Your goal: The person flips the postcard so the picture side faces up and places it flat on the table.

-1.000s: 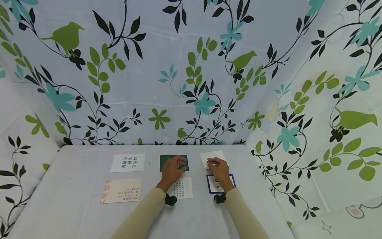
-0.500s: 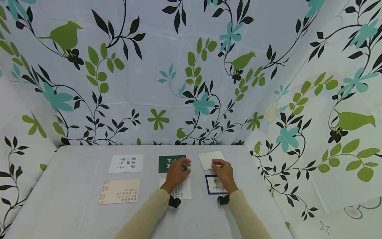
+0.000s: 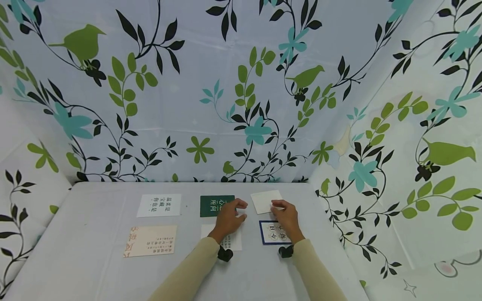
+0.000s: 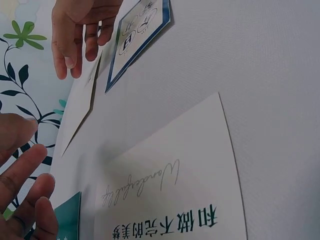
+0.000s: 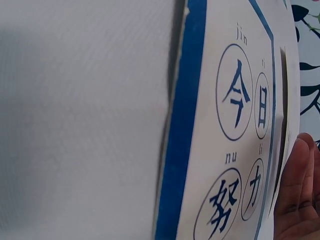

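My left hand (image 3: 230,218) is above the right side of a dark green card (image 3: 214,205) with white characters and part of a white text card (image 3: 233,241). Its fingers are loosely bent, and the left wrist view shows nothing between them. My right hand (image 3: 288,218) hangs beside a plain white card (image 3: 263,201), partly covering a blue-bordered card (image 3: 268,233) with circled characters. In the left wrist view its fingers point down with nothing held; whether the tips touch the white card I cannot tell.
To the left lie a white card with dark characters (image 3: 159,205) and a pale peach card (image 3: 150,241). All cards lie on a white-covered table (image 3: 94,251). Behind the table hangs a patterned cloth (image 3: 203,108) with leaves and birds.
My left hand has shifted right, uncovering more of the green card. My right hand has moved slightly right, away from the white card's middle. The cards stay where they were.
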`<state>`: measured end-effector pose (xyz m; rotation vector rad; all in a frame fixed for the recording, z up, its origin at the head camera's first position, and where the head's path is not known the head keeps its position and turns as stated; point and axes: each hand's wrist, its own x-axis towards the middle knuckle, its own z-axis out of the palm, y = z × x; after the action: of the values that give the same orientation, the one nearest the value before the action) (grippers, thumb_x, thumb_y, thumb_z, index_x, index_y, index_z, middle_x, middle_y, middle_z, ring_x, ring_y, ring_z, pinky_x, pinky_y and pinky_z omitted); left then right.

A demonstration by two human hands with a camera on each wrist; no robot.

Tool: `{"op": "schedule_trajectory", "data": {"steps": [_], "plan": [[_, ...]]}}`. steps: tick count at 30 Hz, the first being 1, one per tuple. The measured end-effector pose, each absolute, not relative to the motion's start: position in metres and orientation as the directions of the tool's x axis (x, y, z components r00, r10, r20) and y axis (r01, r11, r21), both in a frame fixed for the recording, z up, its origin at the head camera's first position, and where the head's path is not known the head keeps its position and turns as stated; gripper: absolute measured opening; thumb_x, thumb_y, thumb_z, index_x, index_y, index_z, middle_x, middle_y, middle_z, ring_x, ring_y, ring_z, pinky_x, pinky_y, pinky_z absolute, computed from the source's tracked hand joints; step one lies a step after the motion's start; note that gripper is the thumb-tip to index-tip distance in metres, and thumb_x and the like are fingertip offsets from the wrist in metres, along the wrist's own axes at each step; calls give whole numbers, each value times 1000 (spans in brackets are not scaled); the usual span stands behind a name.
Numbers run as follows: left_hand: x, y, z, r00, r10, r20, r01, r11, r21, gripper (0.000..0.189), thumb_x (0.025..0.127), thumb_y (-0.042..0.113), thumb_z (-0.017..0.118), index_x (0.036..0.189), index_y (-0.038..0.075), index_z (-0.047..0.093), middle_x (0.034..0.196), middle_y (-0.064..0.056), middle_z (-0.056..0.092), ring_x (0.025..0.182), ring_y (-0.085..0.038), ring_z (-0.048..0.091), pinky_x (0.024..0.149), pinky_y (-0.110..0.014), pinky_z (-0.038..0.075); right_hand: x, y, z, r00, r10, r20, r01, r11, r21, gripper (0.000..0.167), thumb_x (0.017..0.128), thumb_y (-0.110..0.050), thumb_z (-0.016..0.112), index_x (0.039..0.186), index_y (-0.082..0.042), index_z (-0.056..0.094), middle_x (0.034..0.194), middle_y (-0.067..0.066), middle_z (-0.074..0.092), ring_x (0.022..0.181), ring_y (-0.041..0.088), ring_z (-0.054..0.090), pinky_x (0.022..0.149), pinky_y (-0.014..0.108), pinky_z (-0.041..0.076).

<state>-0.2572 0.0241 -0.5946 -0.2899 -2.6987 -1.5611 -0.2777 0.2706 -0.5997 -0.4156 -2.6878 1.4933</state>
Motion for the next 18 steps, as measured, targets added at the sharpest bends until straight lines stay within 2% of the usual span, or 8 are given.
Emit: {"op": "schedule_trajectory", "data": {"steps": [4, 10, 18], "plan": [[-258, 29, -594, -981, 175, 86, 164, 499, 851, 34, 95, 14, 80, 126, 20, 70, 130, -1, 76, 99, -22, 64, 87, -38, 50, -278, 273, -599, -964, 247, -97, 214, 504, -837, 30, 99, -19, 75, 129, -17, 74, 127, 9, 72, 102, 23, 70, 83, 32, 62], [-258, 34, -592, -976, 209, 62, 158, 483, 861, 35, 96, 13, 78, 129, 19, 67, 132, -2, 75, 99, -26, 64, 85, -36, 49, -281, 278, -602, -954, 276, -120, 251, 512, -821, 32, 100, -19, 74, 132, -19, 72, 133, 8, 70, 105, 23, 72, 85, 32, 62], [-262, 41, -597, -972, 236, 20, 133, 474, 870, 41, 98, 13, 75, 136, 22, 63, 139, -2, 73, 98, -21, 62, 84, -35, 49, -285, 290, -601, -951, 281, -126, 259, 511, -820, 36, 101, -20, 72, 137, -22, 69, 144, 6, 66, 108, 26, 70, 88, 34, 62]]}}
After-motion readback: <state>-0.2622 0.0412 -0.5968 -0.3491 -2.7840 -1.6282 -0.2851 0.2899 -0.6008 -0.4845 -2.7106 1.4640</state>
